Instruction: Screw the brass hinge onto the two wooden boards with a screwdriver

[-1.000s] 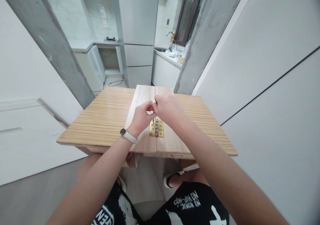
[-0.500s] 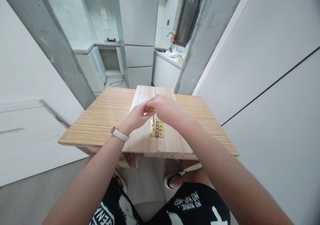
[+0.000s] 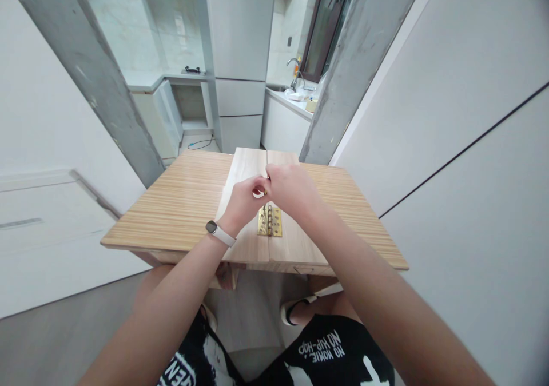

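Note:
A brass hinge (image 3: 275,221) lies open across the seam between two pale boards, the left board (image 3: 247,247) and the right board (image 3: 295,246). Just beyond the hinge, both my hands meet above the seam. My left hand (image 3: 247,198) has thumb and fingers curled into a ring around a small yellow-and-dark tool, mostly hidden. My right hand (image 3: 287,186) is closed on the same tool from the right. A thin dark shaft comes down from the hands to the hinge's left leaf.
The boards rest on a striped wooden table (image 3: 171,203). Behind it stand a grey fridge (image 3: 240,97) and a counter with a faucet (image 3: 294,68). White panels flank both sides; my legs are below the front edge.
My left hand and wrist have shifted right and rolled, and the fingers now form a ring. My right hand has turned slightly and covers more of the tool.

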`<state>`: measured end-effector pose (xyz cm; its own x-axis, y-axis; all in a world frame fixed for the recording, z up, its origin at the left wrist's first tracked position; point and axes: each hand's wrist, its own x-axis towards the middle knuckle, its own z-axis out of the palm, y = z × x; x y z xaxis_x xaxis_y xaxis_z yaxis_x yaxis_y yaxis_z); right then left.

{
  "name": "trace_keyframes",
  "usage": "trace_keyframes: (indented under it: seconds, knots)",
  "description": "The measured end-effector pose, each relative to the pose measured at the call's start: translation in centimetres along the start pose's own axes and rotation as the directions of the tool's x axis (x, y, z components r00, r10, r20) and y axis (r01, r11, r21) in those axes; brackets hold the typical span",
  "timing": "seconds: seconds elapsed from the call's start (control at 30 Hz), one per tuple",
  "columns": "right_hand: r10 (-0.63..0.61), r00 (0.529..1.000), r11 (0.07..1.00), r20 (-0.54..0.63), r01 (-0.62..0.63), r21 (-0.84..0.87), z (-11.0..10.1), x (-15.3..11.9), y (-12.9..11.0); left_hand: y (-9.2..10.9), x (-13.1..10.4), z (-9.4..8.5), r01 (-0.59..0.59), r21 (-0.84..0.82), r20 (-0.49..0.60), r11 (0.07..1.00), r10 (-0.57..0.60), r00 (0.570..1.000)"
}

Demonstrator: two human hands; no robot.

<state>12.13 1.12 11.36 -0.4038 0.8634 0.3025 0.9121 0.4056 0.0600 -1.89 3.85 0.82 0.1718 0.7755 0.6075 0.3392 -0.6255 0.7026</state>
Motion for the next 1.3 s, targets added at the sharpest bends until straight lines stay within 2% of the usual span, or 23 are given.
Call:
trace_keyframes:
  seconds: [0.13,0.3,0.43,0.53,0.67,0.8,0.87,0.93,1.1,1.2,1.3]
  knots:
    - [-0.107,0.994,0.994,-0.012,0.108,0.034,0.3,-0.1,0.3,-0.4,0.4,-0.1,0.035,-0.022,0.027,0.999,-0.035,0.999]
    - [-0.200,0.980,0.977,0.013,0.198,0.084,-0.2,-0.4,0.8,-0.3,0.7,-1.7,0.101,-0.218,0.240,0.971,-0.047,0.970]
    - [-0.222,0.975,0.966,-0.023,0.223,0.135,0.1,-0.4,1.0,-0.5,0.8,-2.2,0.120,-0.264,0.304,0.957,-0.036,0.952]
    - [-0.259,0.965,0.953,-0.033,0.261,0.156,0.5,-0.4,1.2,-1.0,0.7,-2.1,0.102,-0.253,0.299,0.962,-0.023,0.954]
    - [-0.261,0.964,0.934,-0.051,0.266,0.238,0.2,-0.5,1.5,-1.1,0.4,-2.0,0.080,-0.175,0.218,0.981,-0.040,0.975]
    - [-0.039,0.995,0.968,-0.093,0.061,0.243,-0.2,-0.7,0.9,-0.5,0.0,-1.9,0.004,-0.011,0.118,1.000,-0.003,0.993]
    - [0.045,0.997,0.984,-0.057,-0.034,0.177,-0.1,-0.6,0.4,-0.3,-0.1,-1.6,-0.030,0.001,0.078,1.000,0.030,0.996]
    - [0.070,0.997,0.991,-0.027,-0.067,0.119,0.3,-0.5,0.0,-0.2,-0.1,-1.1,-0.043,-0.035,0.054,0.998,0.045,0.998]
    - [-0.043,0.999,0.992,-0.011,0.044,0.117,1.0,-0.1,0.1,-0.4,0.2,-0.8,0.009,-0.002,0.057,1.000,-0.009,0.998]
    - [-0.116,0.992,0.986,0.049,0.109,0.128,0.7,0.0,0.4,-0.5,0.4,-1.5,0.012,-0.046,0.153,0.999,-0.005,0.988]
    - [-0.180,0.981,0.976,0.076,0.168,0.141,0.2,-0.1,0.6,-0.7,0.4,-2.0,0.047,-0.186,0.254,0.981,0.002,0.967]
